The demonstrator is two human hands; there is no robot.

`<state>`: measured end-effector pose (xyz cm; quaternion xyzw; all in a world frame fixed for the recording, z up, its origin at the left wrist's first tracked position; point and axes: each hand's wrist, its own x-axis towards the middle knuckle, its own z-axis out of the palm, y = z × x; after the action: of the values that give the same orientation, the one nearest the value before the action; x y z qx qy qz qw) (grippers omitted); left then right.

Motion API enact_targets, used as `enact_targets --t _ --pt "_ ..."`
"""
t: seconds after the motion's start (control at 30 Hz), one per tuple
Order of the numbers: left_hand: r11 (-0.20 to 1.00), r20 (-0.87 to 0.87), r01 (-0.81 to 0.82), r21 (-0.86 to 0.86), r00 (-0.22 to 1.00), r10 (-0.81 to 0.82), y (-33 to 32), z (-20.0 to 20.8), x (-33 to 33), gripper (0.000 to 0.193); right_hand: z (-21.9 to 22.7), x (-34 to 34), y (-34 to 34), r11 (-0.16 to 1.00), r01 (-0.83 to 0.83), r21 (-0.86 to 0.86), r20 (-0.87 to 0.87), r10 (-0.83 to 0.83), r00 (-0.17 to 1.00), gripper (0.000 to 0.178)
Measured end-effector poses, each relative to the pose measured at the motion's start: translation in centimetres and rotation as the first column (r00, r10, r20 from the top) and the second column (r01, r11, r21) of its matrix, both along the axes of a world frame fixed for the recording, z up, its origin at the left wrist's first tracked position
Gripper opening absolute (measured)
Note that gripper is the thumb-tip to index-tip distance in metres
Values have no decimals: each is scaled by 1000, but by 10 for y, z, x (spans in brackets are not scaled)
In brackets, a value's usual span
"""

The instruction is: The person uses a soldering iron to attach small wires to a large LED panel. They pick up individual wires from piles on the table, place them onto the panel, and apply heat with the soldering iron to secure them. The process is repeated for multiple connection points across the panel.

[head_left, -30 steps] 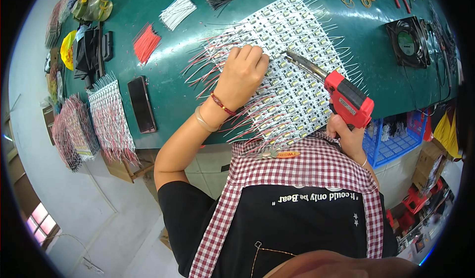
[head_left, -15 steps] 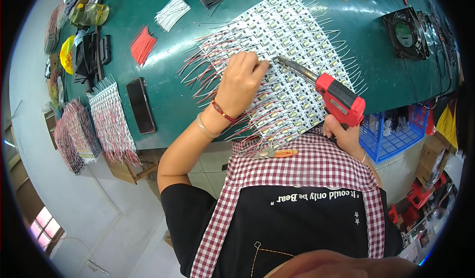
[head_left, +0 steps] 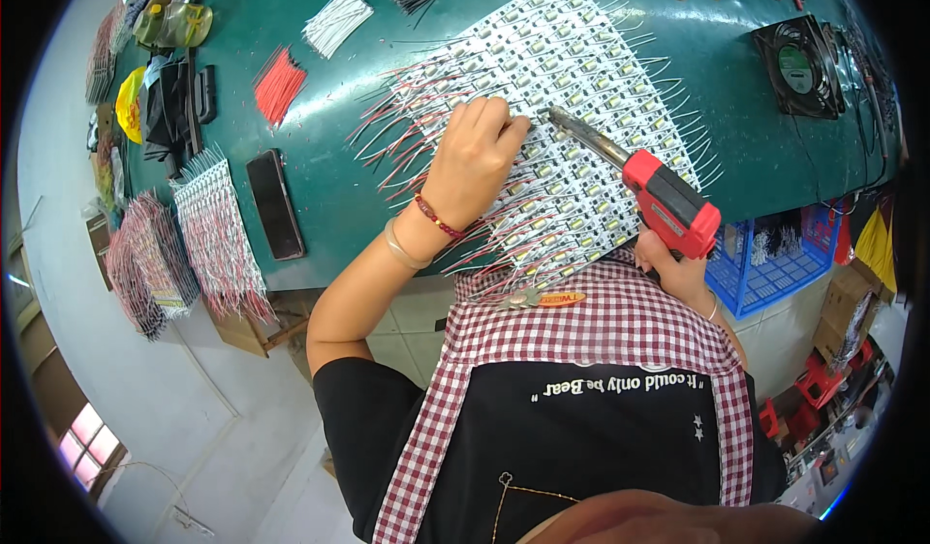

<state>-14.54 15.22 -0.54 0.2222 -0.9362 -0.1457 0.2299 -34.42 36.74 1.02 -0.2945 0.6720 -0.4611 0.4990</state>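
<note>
Soldering seems underway, steadiness needed: the red gun (head_left: 673, 200) is gripped by right hand (head_left: 674, 269); beside its tip (head_left: 558, 116), left hand (head_left: 473, 153) is pinched closed, contents hidden.

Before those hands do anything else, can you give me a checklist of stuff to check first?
1. Red-and-black tool held in the right hand: ok.
2. Metal tip apart from the left hand: ok, but close.
3. Wire pinched in the left fingers: cannot tell; the hand hides it.
4. Metal tip cool: cannot tell; heat doesn't show.
5. Wires at the white panel's left edge neatly lined up: not ok, they splay.
</note>
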Motion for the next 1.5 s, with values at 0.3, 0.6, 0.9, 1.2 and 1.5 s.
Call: enact_targets --t 0.3,0.6,0.9,1.2,1.5 --pt "999 36 6 -38 999 -5 -3 4 1 23 6 3 -3 999 17 29 105 -20 994 11" --pt "999 19 6 -37 1000 -5 -1 1 1 21 -2 5 -2 998 15 56 35 -17 999 21" --pt "999 22 18 -37 1000 -18 -3 3 0 20 1 1 1 996 15 -84 46 -11 999 16" --pt "992 87 26 -121 996 -15 -5 9 -1 20 3 4 1 993 68 -101 157 -51 986 13" --pt "998 -11 13 -68 1000 -13 10 13 2 25 4 0 9 989 53 -139 205 -24 978 9"
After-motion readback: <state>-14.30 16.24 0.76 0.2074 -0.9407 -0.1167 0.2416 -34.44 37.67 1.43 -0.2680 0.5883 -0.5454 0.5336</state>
